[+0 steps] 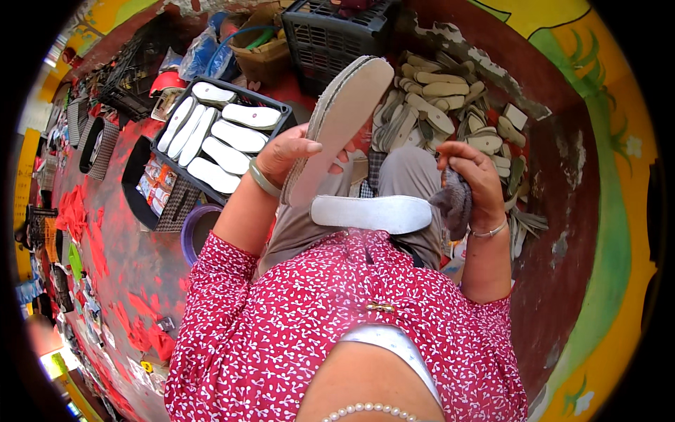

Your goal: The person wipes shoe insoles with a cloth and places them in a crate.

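Note:
My left hand (pixel 294 149) grips a large beige shoe sole (pixel 344 116) by its side, thumb on the near edge and fingers behind it. The sole stands tilted, its pale flat face toward me and a layered edge on its left. In my raised right hand (pixel 478 179) is a bunched dark grey cloth (pixel 453 200), pinched by the fingers and hanging below them. Across my lap, between the two hands, lies a white insole (pixel 371 214). The cloth's end hangs close to the insole's right tip.
A black crate (pixel 287 121) at the left holds several white insoles. Loose beige soles (pixel 439 105) are heaped at the right by the wall. Behind stand a dark crate (pixel 337 35) and a cardboard box (pixel 260 53). A checked box (pixel 176 207) and purple bucket (pixel 190 239) sit at my left.

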`<state>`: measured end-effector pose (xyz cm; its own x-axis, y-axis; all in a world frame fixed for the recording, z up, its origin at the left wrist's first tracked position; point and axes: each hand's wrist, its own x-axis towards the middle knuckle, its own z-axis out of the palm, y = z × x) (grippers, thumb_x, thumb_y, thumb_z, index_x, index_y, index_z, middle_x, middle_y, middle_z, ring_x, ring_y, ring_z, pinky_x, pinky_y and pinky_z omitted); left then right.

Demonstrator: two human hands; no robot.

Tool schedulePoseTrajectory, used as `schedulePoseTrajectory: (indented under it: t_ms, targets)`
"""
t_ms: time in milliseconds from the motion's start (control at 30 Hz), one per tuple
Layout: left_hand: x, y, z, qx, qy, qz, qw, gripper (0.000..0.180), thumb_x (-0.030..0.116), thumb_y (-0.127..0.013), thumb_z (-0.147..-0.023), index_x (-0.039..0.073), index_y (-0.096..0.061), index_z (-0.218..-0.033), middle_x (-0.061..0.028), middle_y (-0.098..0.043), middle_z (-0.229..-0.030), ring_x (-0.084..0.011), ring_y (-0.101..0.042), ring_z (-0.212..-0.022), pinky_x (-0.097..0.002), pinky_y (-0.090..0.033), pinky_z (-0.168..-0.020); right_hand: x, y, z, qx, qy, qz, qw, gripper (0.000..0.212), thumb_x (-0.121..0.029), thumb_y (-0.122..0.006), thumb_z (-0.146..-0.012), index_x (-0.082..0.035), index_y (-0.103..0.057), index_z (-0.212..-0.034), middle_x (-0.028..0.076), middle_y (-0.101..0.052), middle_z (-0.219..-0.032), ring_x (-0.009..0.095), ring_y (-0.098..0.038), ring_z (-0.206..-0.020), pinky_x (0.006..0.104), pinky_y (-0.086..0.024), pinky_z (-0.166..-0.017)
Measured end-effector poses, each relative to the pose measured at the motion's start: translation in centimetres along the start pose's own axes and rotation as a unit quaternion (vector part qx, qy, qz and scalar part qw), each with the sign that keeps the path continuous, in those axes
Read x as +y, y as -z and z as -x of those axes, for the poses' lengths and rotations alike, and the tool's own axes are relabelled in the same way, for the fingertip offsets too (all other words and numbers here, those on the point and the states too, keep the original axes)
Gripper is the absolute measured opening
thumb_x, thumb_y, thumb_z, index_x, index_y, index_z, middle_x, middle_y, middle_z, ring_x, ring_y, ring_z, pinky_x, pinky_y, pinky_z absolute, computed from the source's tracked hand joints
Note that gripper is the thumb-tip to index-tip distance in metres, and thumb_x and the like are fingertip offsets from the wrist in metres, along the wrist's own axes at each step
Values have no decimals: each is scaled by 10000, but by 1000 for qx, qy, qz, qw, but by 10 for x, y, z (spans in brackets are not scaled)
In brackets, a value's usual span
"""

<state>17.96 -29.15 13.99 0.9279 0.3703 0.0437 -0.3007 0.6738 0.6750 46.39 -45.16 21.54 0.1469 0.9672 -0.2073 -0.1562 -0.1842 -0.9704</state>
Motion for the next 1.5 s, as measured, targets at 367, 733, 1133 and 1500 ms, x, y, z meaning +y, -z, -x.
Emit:
schedulePoseTrajectory:
  t_ms: [367,733,1133,1500]
  targets:
    - [-41,-33,-2,-83,45,93,991,669,310,-625,-814,-73,-362,-1296,-234,-498,-1199,-266,-583,-1025,-382,-535,-844,-8,-56,-54,46,259,209,942,300,-150,-562,-921,1,-592,-1178,34,-643,-949,64,-538,-844,211,-431,-766]
    - [-36,-48,-6,-1,91,-7,996,646,343,-558,-901,-3,-297,-1380,-187,-483,-1252,-240,-547,-1070,-375,-486,-884,3,-56,-52,65,208,240,946,250,-91,-551,-886,41,-618,-1088,55,-652,-897,82,-555,-806,222,-444,-733]
    - [-32,-35,-16,130,-79,-94,984,589,96,-589,-870,54,-308,-1387,-58,-527,-1178,-111,-532,-1019,-273,-453,-877,20,-58,-56,-67,127,209,967,465,-106,-483,-922,120,-376,-1314,154,-516,-1256,175,-488,-1135,272,-358,-969]
    - [-47,-20,-7,210,-162,-185,946,586,139,-562,-898,70,-271,-1402,-82,-507,-1214,-134,-517,-1058,-289,-451,-883,39,-90,-65,-86,176,386,901,430,-111,-554,-861,51,-465,-1250,211,-643,-961,237,-640,-861,311,-474,-765]
